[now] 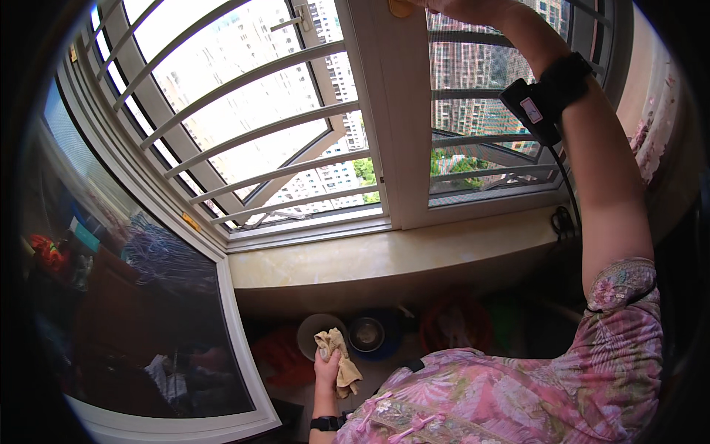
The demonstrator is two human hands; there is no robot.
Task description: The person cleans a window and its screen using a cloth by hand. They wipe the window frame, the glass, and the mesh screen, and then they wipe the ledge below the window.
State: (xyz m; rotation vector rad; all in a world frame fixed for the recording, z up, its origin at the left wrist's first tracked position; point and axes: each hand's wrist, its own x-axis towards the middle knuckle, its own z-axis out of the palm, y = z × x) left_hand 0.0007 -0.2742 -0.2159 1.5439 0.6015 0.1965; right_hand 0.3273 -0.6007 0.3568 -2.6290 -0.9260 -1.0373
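My left hand (328,363) grips a crumpled beige cloth (345,366) low in the view, above the floor. Both ends of the cloth stick out of the fist. At the top edge, my right hand (457,8) reaches up to the white window post (383,83), and the picture's rim cuts off most of its fingers. Beside those fingers is a small yellow-orange object (400,8) against the post; whether I hold it or only touch near it is hidden.
A white-framed panel (244,355) stands swung inward on the left. Curved metal bars (249,130) cross the window opening, with an outer sash (333,136) tilted outwards. Below the stone sill (327,258) are a pale bucket (308,336), a metal bowl (366,334) and a red basin (482,319).
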